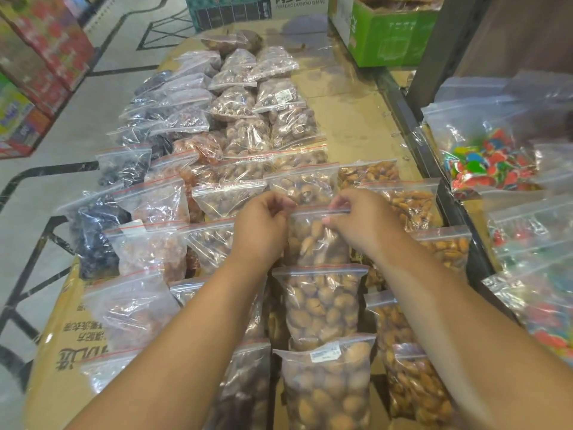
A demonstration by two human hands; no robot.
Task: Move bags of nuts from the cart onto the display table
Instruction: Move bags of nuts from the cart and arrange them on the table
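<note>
A clear zip bag of walnuts point(316, 240) lies in the middle row of the cardboard-covered display table point(350, 119). My left hand point(260, 225) pinches the left end of its zip top, and my right hand point(356, 218) pinches the right end. Below it lie two more walnut bags point(319, 308) in the same row. Bags of almonds point(412, 203) line the right side. Bags of dark dried fruit point(96, 231) and pale nuts point(148, 209) fill the left rows. My forearms hide parts of several bags.
A dark metal cart frame point(434, 169) borders the table on the right, with bags of coloured candy point(486, 159) stacked inside. A green carton point(390, 32) stands at the back right. Red product boxes point(46, 54) line the tiled aisle on the left.
</note>
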